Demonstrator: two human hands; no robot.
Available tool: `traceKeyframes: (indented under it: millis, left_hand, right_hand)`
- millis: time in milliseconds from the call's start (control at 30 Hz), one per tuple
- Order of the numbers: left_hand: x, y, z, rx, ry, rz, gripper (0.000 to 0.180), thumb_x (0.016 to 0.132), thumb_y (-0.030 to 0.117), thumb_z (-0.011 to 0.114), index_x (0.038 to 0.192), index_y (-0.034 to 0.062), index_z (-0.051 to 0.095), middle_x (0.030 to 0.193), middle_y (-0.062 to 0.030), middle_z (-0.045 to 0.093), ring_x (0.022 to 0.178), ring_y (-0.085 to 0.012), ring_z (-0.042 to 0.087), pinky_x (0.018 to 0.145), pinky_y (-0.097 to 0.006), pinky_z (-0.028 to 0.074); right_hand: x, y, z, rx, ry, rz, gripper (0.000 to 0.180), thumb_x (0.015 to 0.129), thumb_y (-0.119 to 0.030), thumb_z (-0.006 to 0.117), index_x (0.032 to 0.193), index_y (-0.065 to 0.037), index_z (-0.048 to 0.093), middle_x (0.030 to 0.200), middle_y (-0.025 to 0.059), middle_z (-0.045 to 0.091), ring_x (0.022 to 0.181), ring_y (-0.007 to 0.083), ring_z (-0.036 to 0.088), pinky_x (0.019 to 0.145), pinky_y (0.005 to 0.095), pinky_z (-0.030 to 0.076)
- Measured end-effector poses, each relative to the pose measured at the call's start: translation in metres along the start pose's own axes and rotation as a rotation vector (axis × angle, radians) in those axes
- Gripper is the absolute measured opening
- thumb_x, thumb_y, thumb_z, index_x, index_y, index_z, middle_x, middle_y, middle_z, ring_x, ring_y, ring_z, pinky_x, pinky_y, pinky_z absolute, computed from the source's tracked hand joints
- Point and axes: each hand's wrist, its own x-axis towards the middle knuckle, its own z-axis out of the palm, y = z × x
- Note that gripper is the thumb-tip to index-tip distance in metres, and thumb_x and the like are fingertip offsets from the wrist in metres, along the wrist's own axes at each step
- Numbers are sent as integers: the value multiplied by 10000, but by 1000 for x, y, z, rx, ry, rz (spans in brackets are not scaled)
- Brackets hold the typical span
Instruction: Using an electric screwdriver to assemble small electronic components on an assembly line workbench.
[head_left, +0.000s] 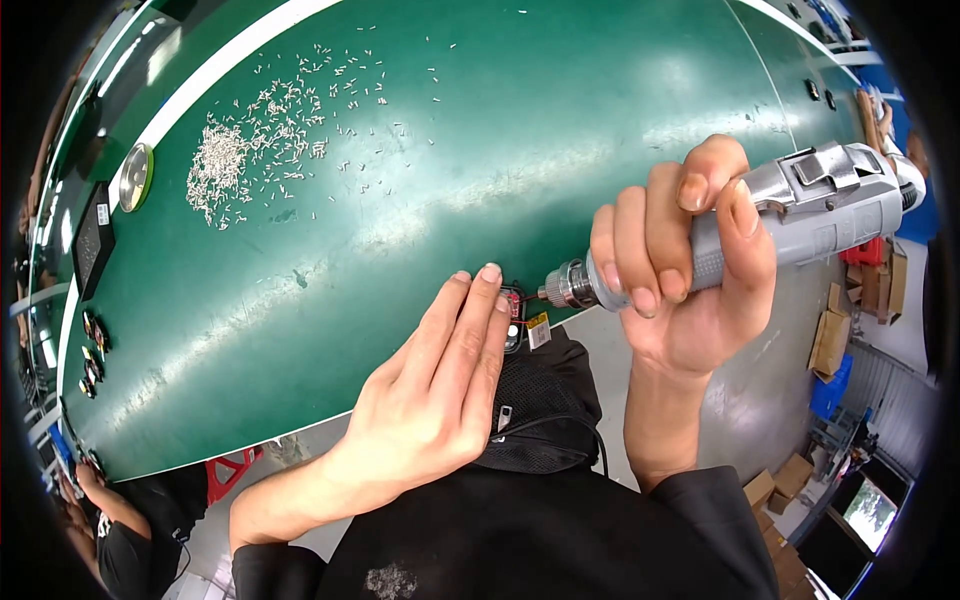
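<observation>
My right hand (700, 290) is wrapped round a grey electric screwdriver (835, 225) with a metal chuck, held almost level and pointing left. Its bit reaches a small black-cased device with a red circuit board (517, 302) at the table's near edge. My left hand (425, 400) lies over the left side of this device, fingers stretched out and close together, its thumb hidden. A small silver battery with a yellow end (540, 332) hangs beside the device on thin red wires. Whether the bit sits in a screw is too small to tell.
A heap of small pale pins or screws (220, 160) spreads over the green table (400, 270). Along its left side are a round dish (136, 178), a black tray (95, 240) and several small dark parts (92, 355). Other people sit at both sides; cardboard boxes (830, 330) stand right.
</observation>
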Motion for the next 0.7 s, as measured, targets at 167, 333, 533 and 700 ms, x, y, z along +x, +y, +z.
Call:
traceKeyframes:
  millis: [167,333,533,700]
  left_hand:
    - [0,-6,2,-28,30,23,392,621,17,592,982,-130,639,1112,-253,607,1015,-320,602,816,-327,540]
    - [1,-2,-8,-61,-21,17,394,613,20,593,972,-137,637,1101,-261,606,1001,-320,599,828,-335,534]
    - [3,-4,-6,-33,-1,61,399,622,40,601,977,-138,633,1111,-259,597,1024,-321,580,869,-342,512]
    - [3,-3,-12,-49,-35,46,405,656,43,587,1017,-140,617,1143,-255,580,1066,-320,561,889,-341,501]
  right_hand:
    - [8,-1,6,-88,-110,55,193,974,-250,397,913,-73,442,528,-25,382,405,83,372,469,250,369]
    - [19,-7,21,-239,-216,85,162,916,-172,515,841,-62,422,518,-13,400,377,73,347,392,231,312]
    - [19,-8,25,-91,-8,198,175,742,-57,687,664,-9,538,516,31,513,374,66,447,361,204,326]
    - [18,-5,17,-82,-238,148,160,844,-95,573,779,-51,434,493,8,406,355,91,355,377,251,306]
